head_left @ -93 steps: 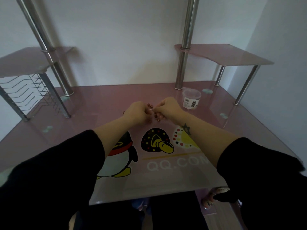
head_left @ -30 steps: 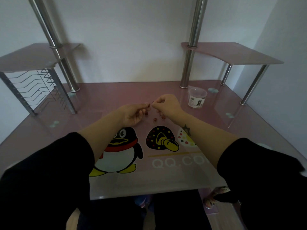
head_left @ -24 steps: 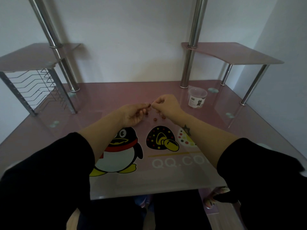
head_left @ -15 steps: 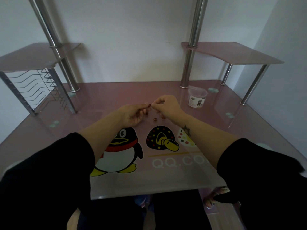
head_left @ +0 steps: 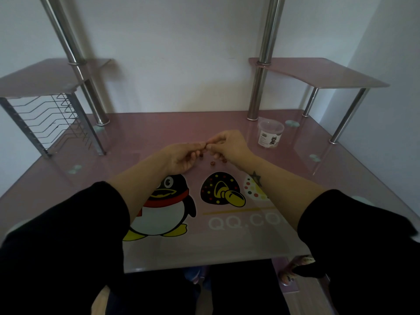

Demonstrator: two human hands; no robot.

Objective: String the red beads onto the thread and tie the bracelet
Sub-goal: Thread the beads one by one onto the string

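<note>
My left hand [head_left: 181, 156] and my right hand [head_left: 228, 145] meet fingertip to fingertip above the middle of the pink glass desk [head_left: 141, 133]. Both pinch something tiny at the point where they touch; the thread is too thin to make out. A dark red bead [head_left: 201, 155] shows just under the left fingertips. Two more red beads [head_left: 213, 163] lie loose on the glass below my right hand, one partly tucked under the palm [head_left: 225, 160].
A small clear plastic tub [head_left: 270, 133] with a label stands at the back right near a chrome post [head_left: 259, 71]. A wire rack [head_left: 48, 123] sits at the left. Raised shelves flank both sides. Cartoon prints cover the desk's front.
Since three seconds ago the view has shifted and my left hand has turned palm-up and lowered. Over the last second both hands hold almost still, fingertips staying together.
</note>
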